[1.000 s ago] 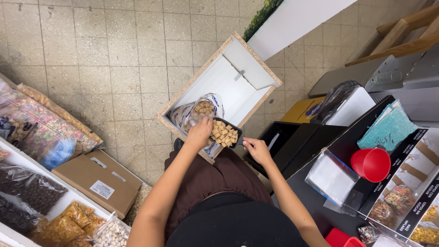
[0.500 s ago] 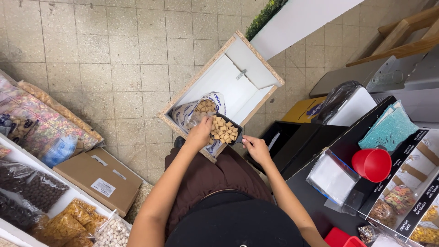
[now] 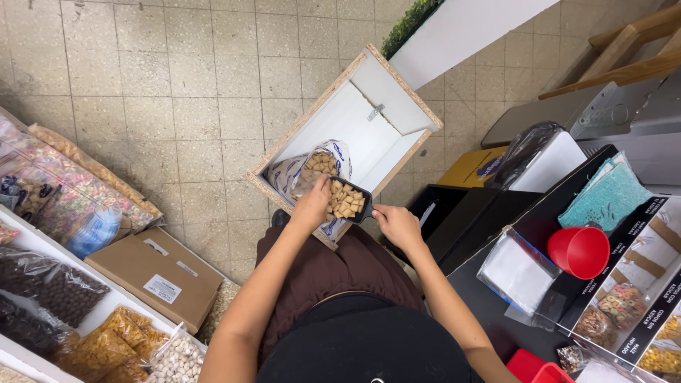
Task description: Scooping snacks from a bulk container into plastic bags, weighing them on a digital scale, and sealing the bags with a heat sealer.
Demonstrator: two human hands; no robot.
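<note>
— Tray (image 3: pixel 350 201) of snack pieces, held level over bag (image 3: pixel 317 170) in box (image 3: pixel 397 92); left hand (image 3: pixel 312 206) gripping its near edge.
— Right hand (image 3: pixel 397 225)?
— Loosely curled just beside tray, holding nothing visible.
— Risk?
— Probably spilling: one-handed grip, heaped pieces, slack bag mouth; any tilt could scatter them onto floor (image 3: pixel 177 85).

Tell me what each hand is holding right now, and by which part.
The left hand grips the small black tray of tan pieces at its near left edge. The right hand holds nothing visible, hovering just right of the tray.
</note>
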